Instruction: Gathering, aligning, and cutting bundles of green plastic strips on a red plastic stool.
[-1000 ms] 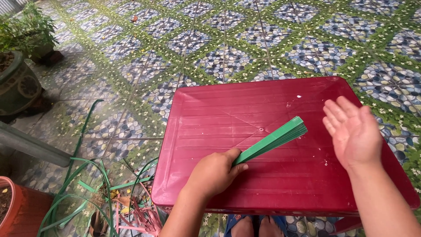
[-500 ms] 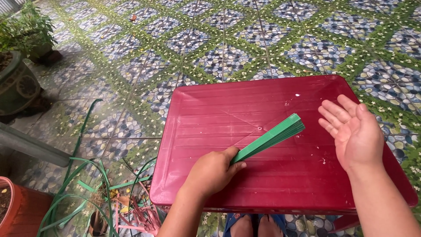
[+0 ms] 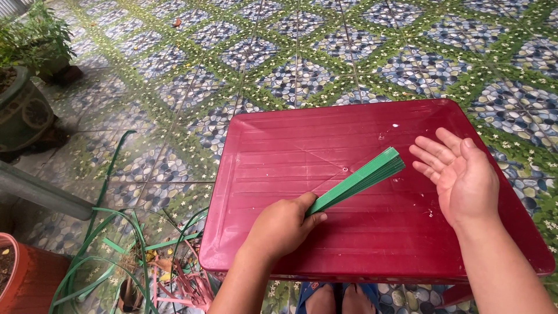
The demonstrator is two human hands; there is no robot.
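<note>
Green strips [image 3: 361,178], bundled flat together, slant up to the right over the dark red worktop [image 3: 279,145], their near end clamped in the left hand [image 3: 283,225]. Just right of the bundle's far tip, the right hand [image 3: 465,174] hovers spread, palm up, holding nothing. Loose green strips [image 3: 110,244] lie on the patterned tile floor [image 3: 290,64] at near left.

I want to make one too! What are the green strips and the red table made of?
The green strips in the left hand look like thin plastic strapping: flat, even and stiff, in a neat stack. Dyed leaf or card cannot be ruled out. The red table looks like moulded plastic: smooth, a little shiny, with ridges pressed in and a raised rim.
</note>
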